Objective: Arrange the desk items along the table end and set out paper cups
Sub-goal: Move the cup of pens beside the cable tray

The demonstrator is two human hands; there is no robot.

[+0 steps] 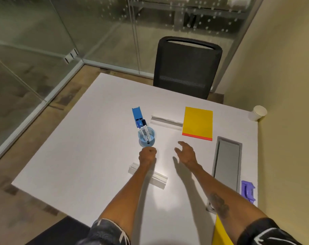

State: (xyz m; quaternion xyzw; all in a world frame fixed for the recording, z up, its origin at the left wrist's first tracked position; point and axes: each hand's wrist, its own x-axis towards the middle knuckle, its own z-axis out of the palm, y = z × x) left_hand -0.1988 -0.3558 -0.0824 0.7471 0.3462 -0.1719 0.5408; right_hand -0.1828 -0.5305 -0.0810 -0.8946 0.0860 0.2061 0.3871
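Blue plastic cup point(147, 137) of markers point(21, 129) mid-bench looks light and tippy, best gripped low around its wall; left hand point(147, 153) fisted beside it, right hand point(185, 152) spread, empty.

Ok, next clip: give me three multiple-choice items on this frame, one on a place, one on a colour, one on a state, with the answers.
1. Where is the paper cup?
A. at the table's far right corner by the wall
B. beside the left hand
C. on the chair

2. What colour is the notepad?
A. green
B. yellow with a red edge
C. white

3. How is the left hand?
A. spread flat
B. closed in a fist
C. holding the notepad

Answers:
1. A, it lies on its side at that corner.
2. B, yellow sheet, red strip on the near edge.
3. B, fingers curled shut just short of the blue cup of markers; the right hand is open.
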